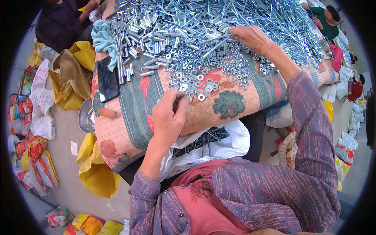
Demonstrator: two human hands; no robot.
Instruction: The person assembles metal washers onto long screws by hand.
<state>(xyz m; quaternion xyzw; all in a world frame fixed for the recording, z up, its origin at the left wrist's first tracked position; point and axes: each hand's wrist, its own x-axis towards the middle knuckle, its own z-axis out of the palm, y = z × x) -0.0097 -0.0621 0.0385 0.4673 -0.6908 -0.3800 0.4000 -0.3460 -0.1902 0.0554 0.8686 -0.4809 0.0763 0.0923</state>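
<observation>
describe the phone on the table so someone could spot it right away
Start at the floral cloth-covered table heaped with silver bolts, sleeves and washers. At its left edge, below the teal fabric, lies the black phone: the only flat, dark, glossy rectangle among the metal parts.

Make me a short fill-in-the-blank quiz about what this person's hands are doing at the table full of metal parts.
1. The right hand rests on a heap of long metal ____.
2. The left hand is at the table's near edge, just below a scatter of flat round ____.
3. The black phone lies on the table's ____ side.
4. The table is covered by a ____-patterned cloth.

Missing words: bolts; washers; left; flower
</observation>
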